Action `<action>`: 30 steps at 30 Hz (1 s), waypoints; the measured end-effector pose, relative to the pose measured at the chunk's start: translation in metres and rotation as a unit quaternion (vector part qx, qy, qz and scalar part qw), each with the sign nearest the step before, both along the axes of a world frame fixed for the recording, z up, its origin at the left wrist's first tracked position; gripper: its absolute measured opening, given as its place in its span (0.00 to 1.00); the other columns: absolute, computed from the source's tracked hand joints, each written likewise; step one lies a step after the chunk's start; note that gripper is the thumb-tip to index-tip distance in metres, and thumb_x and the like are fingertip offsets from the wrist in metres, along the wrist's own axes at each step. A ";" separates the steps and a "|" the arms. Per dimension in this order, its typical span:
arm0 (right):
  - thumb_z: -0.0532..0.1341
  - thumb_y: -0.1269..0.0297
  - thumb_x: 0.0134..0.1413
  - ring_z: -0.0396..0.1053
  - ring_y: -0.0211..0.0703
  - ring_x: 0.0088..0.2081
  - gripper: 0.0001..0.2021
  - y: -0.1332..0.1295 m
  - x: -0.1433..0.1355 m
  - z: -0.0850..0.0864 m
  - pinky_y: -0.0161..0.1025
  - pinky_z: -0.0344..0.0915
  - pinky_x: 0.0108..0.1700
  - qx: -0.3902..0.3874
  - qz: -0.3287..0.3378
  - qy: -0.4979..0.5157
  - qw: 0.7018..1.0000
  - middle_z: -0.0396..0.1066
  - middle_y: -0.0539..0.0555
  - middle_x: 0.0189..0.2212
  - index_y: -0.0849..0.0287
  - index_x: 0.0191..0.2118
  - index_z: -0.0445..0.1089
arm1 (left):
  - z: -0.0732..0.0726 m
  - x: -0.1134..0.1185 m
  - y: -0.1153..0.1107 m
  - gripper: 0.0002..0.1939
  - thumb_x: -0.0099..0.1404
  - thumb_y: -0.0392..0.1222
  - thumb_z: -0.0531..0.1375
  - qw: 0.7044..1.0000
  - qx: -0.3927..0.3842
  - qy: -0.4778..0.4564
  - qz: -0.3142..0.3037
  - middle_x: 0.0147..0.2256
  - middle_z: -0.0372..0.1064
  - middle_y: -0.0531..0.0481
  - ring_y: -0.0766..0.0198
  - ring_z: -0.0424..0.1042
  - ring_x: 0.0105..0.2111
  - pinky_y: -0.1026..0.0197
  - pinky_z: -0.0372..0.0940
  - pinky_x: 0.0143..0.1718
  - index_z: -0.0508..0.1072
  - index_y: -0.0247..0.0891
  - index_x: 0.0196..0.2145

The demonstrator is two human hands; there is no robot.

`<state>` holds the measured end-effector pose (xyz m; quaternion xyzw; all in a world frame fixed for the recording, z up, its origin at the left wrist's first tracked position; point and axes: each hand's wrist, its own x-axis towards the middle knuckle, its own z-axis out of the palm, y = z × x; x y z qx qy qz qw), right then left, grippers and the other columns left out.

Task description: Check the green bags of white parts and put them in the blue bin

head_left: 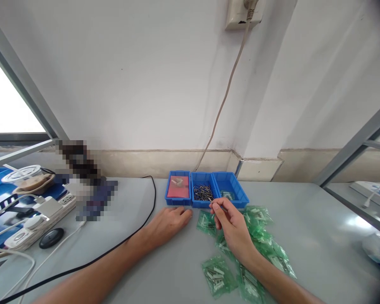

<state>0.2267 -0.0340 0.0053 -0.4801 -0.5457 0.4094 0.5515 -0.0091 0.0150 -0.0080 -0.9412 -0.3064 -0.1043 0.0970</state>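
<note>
My left hand [174, 220] lies palm down on the grey table, fingers resting near the front of the left blue bin. Thumb and fingers of my right hand [228, 223] are pinched together at the front rim of the middle blue bin [194, 204]; whatever small thing is between the fingertips is too tiny to name. Dark metal screws [203, 193] fill that bin. The left blue bin [177, 202] has a red sheet with small clear pieces, and the right blue bin [237, 192] holds a few small pieces. Under and around my right hand lie several green plastic packets [220, 276] with white and metal parts.
A black cable [107, 256] runs under my left forearm. On the left are a power strip [22, 238] with plugs, a black mouse [51, 238] and white cords. A beige cord [223, 101] hangs down the wall behind the bins. Metal frame bars [351, 152] stand right.
</note>
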 end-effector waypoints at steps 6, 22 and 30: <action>0.60 0.47 0.70 0.61 0.36 0.25 0.15 -0.001 0.000 0.002 0.36 0.60 0.28 0.000 0.002 -0.007 1.000 0.69 0.48 0.34 0.54 0.42 0.72 | -0.006 0.001 0.003 0.07 0.79 0.38 0.54 0.999 0.035 -0.033 -0.001 0.31 0.73 0.51 0.61 0.75 0.27 0.62 0.59 0.26 0.71 0.39 0.43; 0.60 0.46 0.70 0.61 0.35 0.25 0.16 -0.002 0.000 0.005 0.34 0.60 0.27 0.005 0.003 -0.004 1.000 0.68 0.48 0.33 0.54 0.41 0.72 | 0.001 0.000 0.001 0.10 0.80 0.39 0.51 0.987 0.141 -0.060 -0.041 0.28 0.69 0.53 0.65 0.69 0.22 0.63 0.53 0.20 0.71 0.39 0.43; 0.61 0.46 0.69 0.62 0.36 0.25 0.16 -0.001 0.000 0.002 0.35 0.62 0.27 0.003 0.003 0.001 1.000 0.69 0.49 0.34 0.54 0.42 0.73 | -0.002 0.004 0.002 0.16 0.81 0.42 0.51 0.989 0.124 -0.052 -0.066 0.26 0.68 0.52 0.66 0.69 0.22 0.65 0.53 0.21 0.71 0.38 0.35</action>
